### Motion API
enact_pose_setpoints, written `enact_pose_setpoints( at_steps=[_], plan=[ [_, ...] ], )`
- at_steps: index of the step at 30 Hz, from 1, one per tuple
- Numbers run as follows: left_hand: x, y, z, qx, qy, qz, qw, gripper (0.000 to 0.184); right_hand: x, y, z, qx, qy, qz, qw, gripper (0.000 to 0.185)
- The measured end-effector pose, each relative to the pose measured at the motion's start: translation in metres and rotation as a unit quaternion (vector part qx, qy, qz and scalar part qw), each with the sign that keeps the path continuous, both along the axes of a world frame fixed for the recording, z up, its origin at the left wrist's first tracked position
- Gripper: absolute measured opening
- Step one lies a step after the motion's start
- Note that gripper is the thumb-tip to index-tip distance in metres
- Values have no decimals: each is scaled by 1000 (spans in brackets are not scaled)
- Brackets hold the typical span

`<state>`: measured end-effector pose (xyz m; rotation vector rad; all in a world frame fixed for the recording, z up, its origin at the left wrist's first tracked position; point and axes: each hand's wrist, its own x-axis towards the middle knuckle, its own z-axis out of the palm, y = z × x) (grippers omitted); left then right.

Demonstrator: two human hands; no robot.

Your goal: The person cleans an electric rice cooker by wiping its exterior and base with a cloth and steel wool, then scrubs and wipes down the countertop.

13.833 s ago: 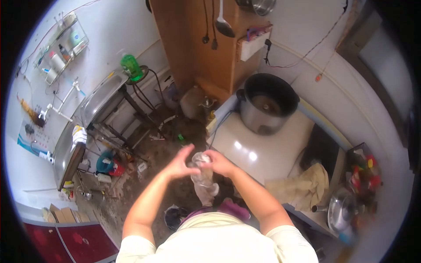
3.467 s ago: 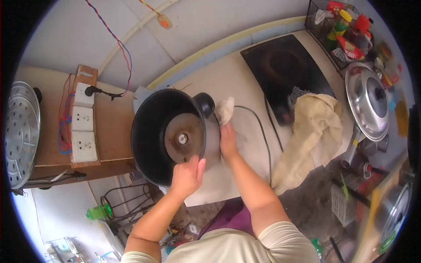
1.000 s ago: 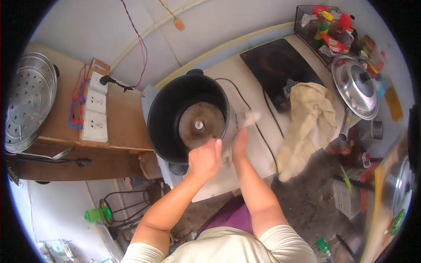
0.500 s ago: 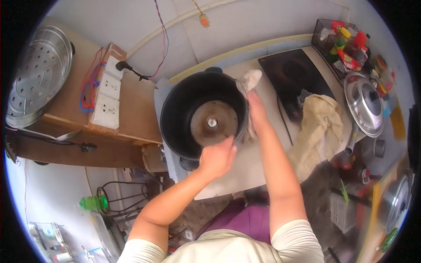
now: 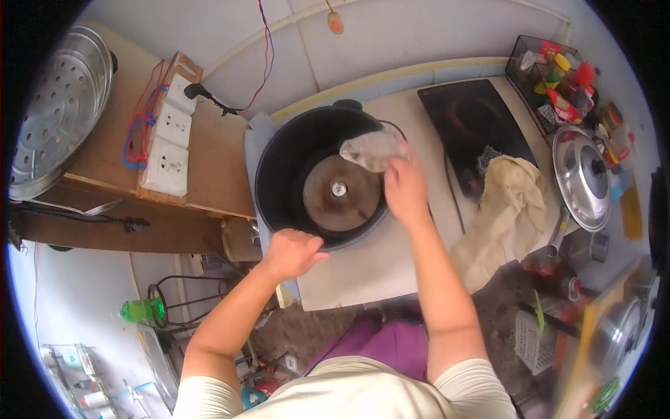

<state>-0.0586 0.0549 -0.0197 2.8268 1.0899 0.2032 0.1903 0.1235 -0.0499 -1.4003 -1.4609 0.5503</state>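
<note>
Wiping seems the step: right hand (image 5: pixel 407 180) clutches cloth (image 5: pixel 371 150) above the pot (image 5: pixel 280 164); left hand (image 5: pixel 291 254) at its near rim, grip unclear; next wipe needs steadying

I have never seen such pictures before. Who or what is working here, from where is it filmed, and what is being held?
There is no machine: a person is working, bare-handed. One camera, worn on the head, looks forward and down, so the arms reach in from the bottom. The right hand holds a rag over the open pot. The left hand is at the pot's near edge; its grip is unclear. The pot stands on a pale table, with a cooktop to its right and a beige cloth partly over that.
</note>
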Motion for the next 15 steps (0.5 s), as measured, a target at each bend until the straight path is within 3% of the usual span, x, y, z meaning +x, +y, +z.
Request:
enact_pose_setpoints(
  at_steps=[3, 6, 8, 10, 13, 14, 15],
  plan=[
    [8, -5, -1, -17, 35, 31, 999, 30, -28, -53, -7, 19, 47, -37, 998, 16],
    [26, -8, -3, 13, -17, 67, 998, 26, -79, -113, -22, 28, 98, -25, 994, 18],
    [45, -16, -2, 8, -30, 104, 994, 23, -105, -140, -21, 8, 206, 19, 978, 24],
    [65, -21, -9, 26, -47, 131, 990, 22, -104, -132, -57, -39, 298, 6, 954, 28],
    [100, -35, -3, -7, -32, 186, 982, 22, -70, -113, -83, 21, 240, -43, 970, 37],
    [106, -35, -3, 12, -39, 189, 981, 20, -73, -97, -109, 59, 255, -109, 959, 36],
    [107, -36, -5, 12, -38, 195, 980, 19, -61, -94, -117, -92, 272, -125, 950, 37]
  ],
)
